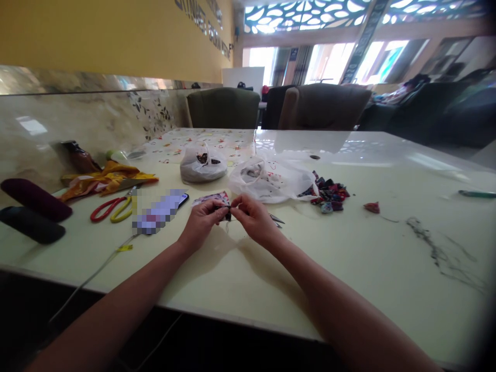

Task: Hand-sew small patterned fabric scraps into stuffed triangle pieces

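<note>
My left hand point(203, 219) and my right hand point(251, 217) meet over the pale table point(310, 258), both pinching a small dark fabric piece point(228, 212) between their fingertips. A thin thread seems to hang below it. Just behind the hands lies a patterned cloth scrap point(212, 198). Small metal snips point(277, 220) lie on the table right beside my right hand.
Red and yellow scissors point(112, 208) and a phone point(163, 209) lie to the left, by orange cloth point(104, 181) and two dark cases point(33, 209). Two plastic bags point(271, 181) and a pile of fabric pieces point(329, 195) sit behind. Loose threads point(437, 248) lie at right.
</note>
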A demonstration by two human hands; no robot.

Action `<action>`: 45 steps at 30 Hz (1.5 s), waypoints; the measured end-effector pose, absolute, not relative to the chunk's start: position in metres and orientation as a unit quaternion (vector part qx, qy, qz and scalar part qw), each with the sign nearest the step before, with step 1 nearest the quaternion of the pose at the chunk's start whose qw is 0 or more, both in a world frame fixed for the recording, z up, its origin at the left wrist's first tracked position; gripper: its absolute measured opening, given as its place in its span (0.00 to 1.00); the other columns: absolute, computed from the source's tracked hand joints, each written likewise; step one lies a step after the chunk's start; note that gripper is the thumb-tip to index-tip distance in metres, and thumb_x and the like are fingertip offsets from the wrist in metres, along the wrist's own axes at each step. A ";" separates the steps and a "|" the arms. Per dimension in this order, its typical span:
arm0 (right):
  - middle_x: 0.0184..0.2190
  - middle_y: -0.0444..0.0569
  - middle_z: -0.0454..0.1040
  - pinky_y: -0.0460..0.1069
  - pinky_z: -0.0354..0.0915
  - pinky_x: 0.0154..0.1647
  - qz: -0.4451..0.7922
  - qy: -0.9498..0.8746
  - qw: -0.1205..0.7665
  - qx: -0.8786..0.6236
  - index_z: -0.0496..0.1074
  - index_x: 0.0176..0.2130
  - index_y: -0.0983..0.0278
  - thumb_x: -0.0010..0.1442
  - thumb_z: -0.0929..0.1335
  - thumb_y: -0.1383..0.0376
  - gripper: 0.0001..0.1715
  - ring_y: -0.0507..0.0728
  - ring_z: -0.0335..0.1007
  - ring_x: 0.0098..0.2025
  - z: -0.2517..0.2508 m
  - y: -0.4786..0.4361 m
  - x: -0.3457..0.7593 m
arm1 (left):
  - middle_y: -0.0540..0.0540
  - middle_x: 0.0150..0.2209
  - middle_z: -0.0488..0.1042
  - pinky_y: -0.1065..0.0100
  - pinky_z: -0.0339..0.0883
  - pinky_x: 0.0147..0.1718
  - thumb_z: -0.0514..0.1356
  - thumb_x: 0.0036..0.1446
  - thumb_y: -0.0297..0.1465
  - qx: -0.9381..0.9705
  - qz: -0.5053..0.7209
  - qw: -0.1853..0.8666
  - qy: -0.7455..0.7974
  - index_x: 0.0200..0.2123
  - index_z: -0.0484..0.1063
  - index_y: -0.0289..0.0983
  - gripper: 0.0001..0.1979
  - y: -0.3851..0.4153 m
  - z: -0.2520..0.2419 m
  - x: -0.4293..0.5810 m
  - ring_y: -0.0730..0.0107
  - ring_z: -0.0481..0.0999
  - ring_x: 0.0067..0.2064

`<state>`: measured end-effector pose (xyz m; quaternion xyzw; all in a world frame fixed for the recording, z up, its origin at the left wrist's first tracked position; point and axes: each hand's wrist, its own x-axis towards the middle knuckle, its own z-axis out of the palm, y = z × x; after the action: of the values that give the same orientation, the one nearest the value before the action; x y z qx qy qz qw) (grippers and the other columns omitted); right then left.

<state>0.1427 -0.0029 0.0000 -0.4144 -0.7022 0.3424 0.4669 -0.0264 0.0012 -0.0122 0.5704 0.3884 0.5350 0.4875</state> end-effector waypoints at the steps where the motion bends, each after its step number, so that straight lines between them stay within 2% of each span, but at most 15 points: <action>1: 0.22 0.39 0.61 0.47 0.54 0.28 0.347 -0.697 0.473 -0.412 0.65 0.35 0.62 0.61 0.64 0.60 0.07 0.51 0.55 0.25 0.000 -0.003 0.143 | 0.49 0.28 0.75 0.72 0.61 0.27 0.70 0.48 0.35 0.558 0.545 0.490 0.389 0.32 0.78 0.36 0.10 0.002 -0.012 -0.026 0.75 0.68 0.27; 6: 0.24 0.41 0.62 0.47 0.55 0.30 0.317 -0.702 0.492 -0.406 0.62 0.31 0.61 0.63 0.62 0.62 0.09 0.52 0.56 0.27 0.006 -0.005 0.145 | 0.48 0.30 0.77 0.73 0.61 0.27 0.70 0.47 0.33 0.515 0.567 0.520 0.378 0.32 0.79 0.35 0.10 0.004 -0.011 -0.026 0.76 0.68 0.27; 18: 0.20 0.40 0.61 0.47 0.52 0.28 0.263 -0.729 0.468 -0.424 0.68 0.32 0.62 0.63 0.63 0.61 0.09 0.51 0.54 0.24 0.007 -0.011 0.144 | 0.48 0.29 0.77 0.75 0.61 0.24 0.72 0.44 0.33 0.455 0.561 0.587 0.366 0.31 0.80 0.36 0.10 0.004 -0.009 -0.027 0.79 0.68 0.25; 35: 0.22 0.41 0.63 0.47 0.51 0.29 0.232 -0.750 0.452 -0.424 0.66 0.31 0.62 0.63 0.63 0.64 0.08 0.51 0.55 0.25 0.007 -0.010 0.143 | 0.48 0.30 0.77 0.74 0.60 0.25 0.71 0.46 0.32 0.473 0.569 0.570 0.357 0.32 0.80 0.35 0.09 0.004 -0.011 -0.027 0.78 0.69 0.26; 45: 0.23 0.40 0.62 0.47 0.52 0.31 0.285 -0.697 0.494 -0.434 0.62 0.31 0.62 0.64 0.62 0.62 0.09 0.51 0.55 0.26 0.004 -0.017 0.136 | 0.48 0.29 0.76 0.74 0.60 0.25 0.72 0.46 0.33 0.494 0.560 0.563 0.355 0.31 0.78 0.34 0.11 0.003 -0.010 -0.025 0.79 0.67 0.26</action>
<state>0.1358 -0.0167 0.0041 -0.4342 -0.6975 0.2853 0.4936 -0.0248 0.0031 -0.0103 0.4937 0.3545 0.5605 0.5626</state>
